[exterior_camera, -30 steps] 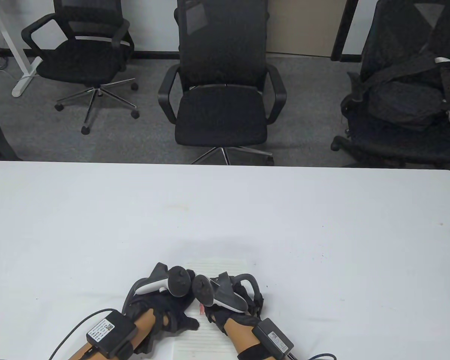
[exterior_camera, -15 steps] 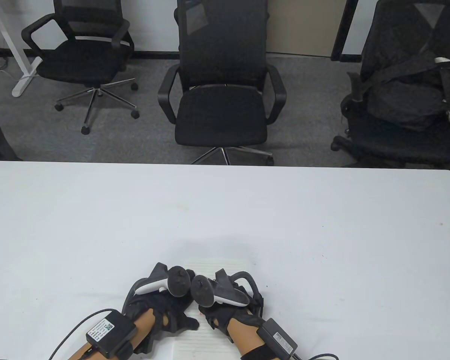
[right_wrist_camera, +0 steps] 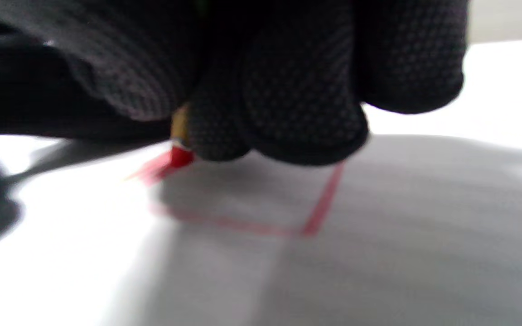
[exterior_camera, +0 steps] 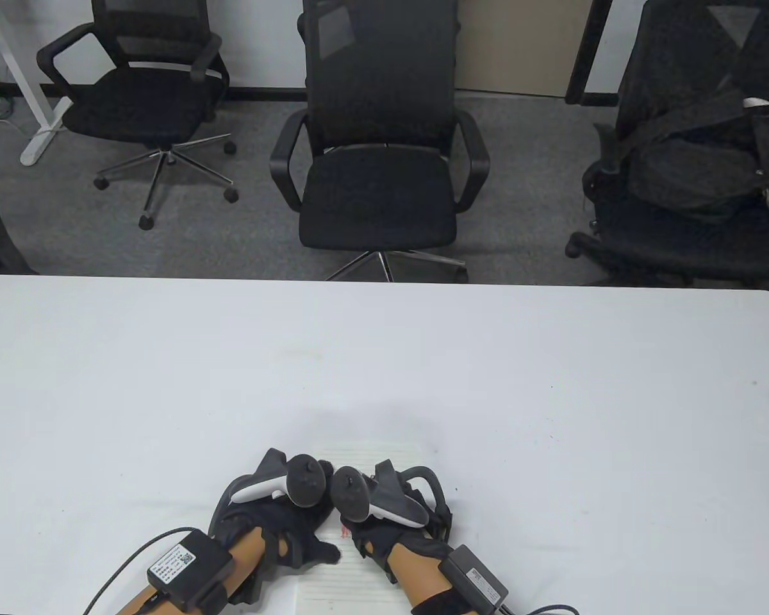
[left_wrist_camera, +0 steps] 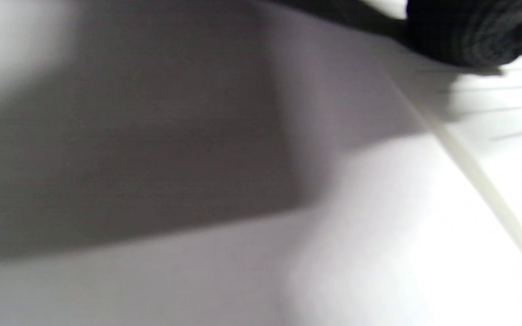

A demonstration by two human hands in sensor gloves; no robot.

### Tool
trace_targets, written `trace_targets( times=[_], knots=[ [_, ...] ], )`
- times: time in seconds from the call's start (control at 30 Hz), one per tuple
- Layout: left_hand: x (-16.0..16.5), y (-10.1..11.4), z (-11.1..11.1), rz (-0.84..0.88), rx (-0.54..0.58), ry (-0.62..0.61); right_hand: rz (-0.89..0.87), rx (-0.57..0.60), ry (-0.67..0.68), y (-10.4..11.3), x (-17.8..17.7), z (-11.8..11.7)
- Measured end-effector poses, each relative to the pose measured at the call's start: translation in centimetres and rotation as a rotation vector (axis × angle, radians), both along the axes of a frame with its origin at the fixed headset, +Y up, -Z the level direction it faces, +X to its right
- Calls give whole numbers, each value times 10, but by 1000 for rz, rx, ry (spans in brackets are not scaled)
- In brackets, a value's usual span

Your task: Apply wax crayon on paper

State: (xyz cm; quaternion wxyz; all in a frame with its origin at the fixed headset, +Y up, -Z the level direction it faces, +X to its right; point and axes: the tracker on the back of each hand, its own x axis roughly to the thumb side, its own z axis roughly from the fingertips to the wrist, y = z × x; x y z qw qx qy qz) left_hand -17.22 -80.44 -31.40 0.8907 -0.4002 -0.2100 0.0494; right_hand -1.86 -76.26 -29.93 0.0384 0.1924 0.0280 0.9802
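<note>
Pinched between the gloved fingertips (right_wrist_camera: 224, 131) of the right hand (exterior_camera: 394, 535), a red wax crayon (right_wrist_camera: 180, 154) meets the paper (exterior_camera: 352, 576) with its tip. Only the red tip and a short tan section of the crayon show below the fingers in the right wrist view; in the table view a small red end (exterior_camera: 343, 531) appears beside the hand. Red crayon lines (right_wrist_camera: 283, 226) on the sheet form part of a rectangular outline, with one corner visible under the fingers. The paper is a ruled white sheet lying on the white table (exterior_camera: 551, 397) at its near edge, mostly covered by both hands. The left hand (exterior_camera: 282, 525) rests flat on the sheet's left part, fingers extended, holding nothing; its thumb (exterior_camera: 323, 552) points toward the right hand. In the left wrist view one gloved fingertip (left_wrist_camera: 469, 31) lies at the paper's edge (left_wrist_camera: 478, 176). Black office chairs (exterior_camera: 378, 141) stand beyond the table's far side.
</note>
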Motion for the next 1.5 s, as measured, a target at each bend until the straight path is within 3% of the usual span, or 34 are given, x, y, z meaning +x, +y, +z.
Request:
trace_targets(
  times=[0.1, 0.2, 0.47, 0.53, 0.6, 0.7, 0.8, 1.0, 1.17, 1.23, 1.33, 1.4, 1.5],
  knots=[
    [0, 0, 0, -1, 0, 0, 1, -51, 61, 2, -2, 1],
    [0, 0, 0, -1, 0, 0, 24, -265, 99, 3, -5, 0],
    [0, 0, 0, -2, 0, 0, -40, 5, -58, -1, 0, -2],
    [0, 0, 0, -1, 0, 0, -28, -47, -24, 1, -2, -2],
    [0, 0, 0, -1, 0, 0, 1, -208, 38, 3, -4, -6],
    [0, 0, 0, -2, -1, -1, -25, -145, -8, 1, -4, -6],
    [0, 0, 0, -2, 0, -2, -7, 21, -81, -3, -4, -8],
    [0, 0, 0, -3, 0, -2, -4, -103, -20, 1, -6, -8],
    [0, 0, 0, -4, 0, -2, -11, 43, -69, -2, -5, -7],
    [0, 0, 0, -3, 0, -2, -10, 0, -45, 1, -5, -6],
    [0, 0, 0, -2, -1, -2, 5, -156, 15, 3, -7, -6],
    [0, 0, 0, -3, -1, -2, -5, -120, 0, 2, -6, -6],
    [0, 0, 0, -4, 0, -2, -7, 22, -63, 0, -3, -6]
  ],
)
